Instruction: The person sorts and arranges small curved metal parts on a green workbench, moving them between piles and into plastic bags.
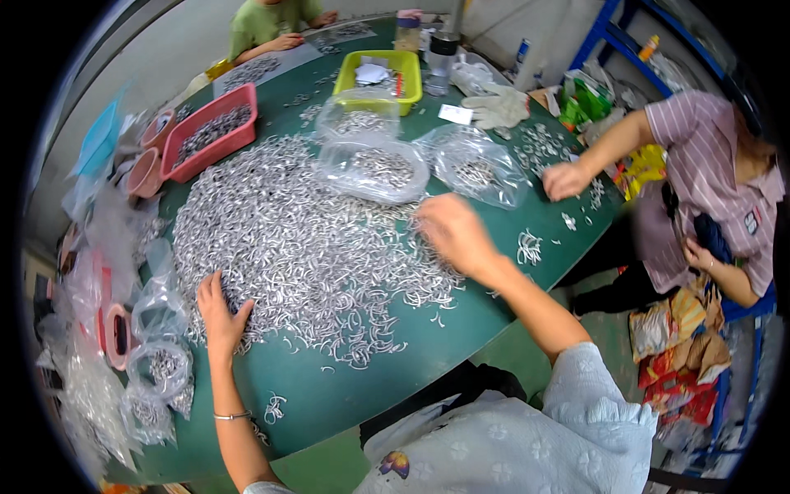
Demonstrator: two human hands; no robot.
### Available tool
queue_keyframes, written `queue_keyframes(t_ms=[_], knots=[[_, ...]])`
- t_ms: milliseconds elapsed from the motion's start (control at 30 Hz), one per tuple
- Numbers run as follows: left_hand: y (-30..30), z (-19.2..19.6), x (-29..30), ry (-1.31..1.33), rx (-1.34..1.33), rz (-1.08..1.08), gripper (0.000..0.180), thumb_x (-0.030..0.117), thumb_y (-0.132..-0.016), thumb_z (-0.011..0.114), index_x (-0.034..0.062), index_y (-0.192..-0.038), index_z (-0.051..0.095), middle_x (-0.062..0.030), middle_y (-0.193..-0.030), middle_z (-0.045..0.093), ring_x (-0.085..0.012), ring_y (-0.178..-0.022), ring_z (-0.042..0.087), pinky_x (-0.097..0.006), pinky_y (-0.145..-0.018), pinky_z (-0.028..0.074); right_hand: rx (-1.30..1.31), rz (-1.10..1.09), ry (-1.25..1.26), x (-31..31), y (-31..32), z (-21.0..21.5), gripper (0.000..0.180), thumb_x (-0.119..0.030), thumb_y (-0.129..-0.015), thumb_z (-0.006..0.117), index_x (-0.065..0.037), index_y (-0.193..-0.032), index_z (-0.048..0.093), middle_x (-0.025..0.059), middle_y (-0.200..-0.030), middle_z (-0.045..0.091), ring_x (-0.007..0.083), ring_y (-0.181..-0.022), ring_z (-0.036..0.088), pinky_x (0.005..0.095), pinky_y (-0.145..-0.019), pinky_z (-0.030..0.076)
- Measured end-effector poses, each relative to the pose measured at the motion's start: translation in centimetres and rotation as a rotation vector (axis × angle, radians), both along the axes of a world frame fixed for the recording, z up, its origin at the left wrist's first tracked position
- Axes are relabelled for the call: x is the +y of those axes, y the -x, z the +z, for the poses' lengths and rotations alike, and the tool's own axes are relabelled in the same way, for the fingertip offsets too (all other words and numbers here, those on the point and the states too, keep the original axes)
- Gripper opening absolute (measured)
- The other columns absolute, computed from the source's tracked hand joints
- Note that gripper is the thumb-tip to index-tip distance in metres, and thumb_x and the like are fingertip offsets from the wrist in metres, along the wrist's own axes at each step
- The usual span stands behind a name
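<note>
A broad heap of small curved silver metal pieces [280,222] covers the middle of the green table. My left hand [222,317] rests on the heap's near left edge, fingers spread, thumb apart, and holds nothing that I can see. At the heap's right side, my right hand [454,235] reaches over the pieces. It is smeared by motion and its fingertips are partly hidden, so I cannot tell whether it grips anything. Just beyond it lie a clear plastic bag [374,169] and another clear bag [481,169], both with metal pieces inside.
A pink basket [216,132] of pieces and a yellow basket [378,82] stand at the back. Plastic bags [156,362] line the left edge. On the right, a person's hand [566,180] is at the table by loose pieces; another person [271,29] works at the far end.
</note>
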State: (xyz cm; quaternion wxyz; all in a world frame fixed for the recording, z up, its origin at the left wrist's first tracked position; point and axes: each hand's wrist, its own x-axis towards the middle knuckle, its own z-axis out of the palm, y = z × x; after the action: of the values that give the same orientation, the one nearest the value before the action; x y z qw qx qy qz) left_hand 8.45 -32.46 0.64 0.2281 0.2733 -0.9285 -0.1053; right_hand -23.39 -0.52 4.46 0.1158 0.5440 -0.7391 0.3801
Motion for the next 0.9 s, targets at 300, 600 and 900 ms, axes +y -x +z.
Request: queue_keyframes(t_ms=[300, 600, 900], knots=[[1.0, 0.1, 0.1, 0.083, -0.004, -0.016, 0.077, 0.020, -0.069, 0.082, -0.0012, -0.133, 0.045, -0.0219, -0.131, 0.048, -0.0401, -0.122, 0.043, -0.045, -0.106, 0.034, 0.079, 0.458, -0.373, -7.7, -9.2, -2.7, 0.052, -0.035, -0.072, 0.080, -0.012, -0.115, 0.063, 0.0152, -0.142, 0.040, 0.0349, -0.141, 0.026, 0.0524, -0.103, 0.033], [0.8, 2.2, 5.0, 0.137, -0.027, 0.142, 0.067, 0.016, -0.075, 0.077, 0.0034, -0.134, 0.047, -0.0181, -0.138, 0.042, -0.0365, -0.128, 0.040, -0.051, -0.104, 0.031, 0.110, 0.366, -0.348, -0.4, -6.4, -2.6, 0.029, -0.015, -0.077, 0.073, -0.010, -0.103, 0.060, 0.0062, -0.121, 0.054, 0.0284, -0.119, 0.049, 0.0449, -0.099, 0.035], [2.6, 3.5, 18.6, -0.221, -0.139, -0.262, 0.065, 0.014, -0.076, 0.077, 0.0093, -0.135, 0.050, -0.0144, -0.143, 0.040, -0.0408, -0.134, 0.033, -0.053, -0.110, 0.030, -0.210, -0.115, -0.191, 5.2, -2.5, -0.9, 0.008, -0.004, -0.081, 0.066, -0.003, -0.087, 0.062, 0.0105, -0.102, 0.065, 0.0304, -0.100, 0.058, 0.0419, -0.091, 0.040]])
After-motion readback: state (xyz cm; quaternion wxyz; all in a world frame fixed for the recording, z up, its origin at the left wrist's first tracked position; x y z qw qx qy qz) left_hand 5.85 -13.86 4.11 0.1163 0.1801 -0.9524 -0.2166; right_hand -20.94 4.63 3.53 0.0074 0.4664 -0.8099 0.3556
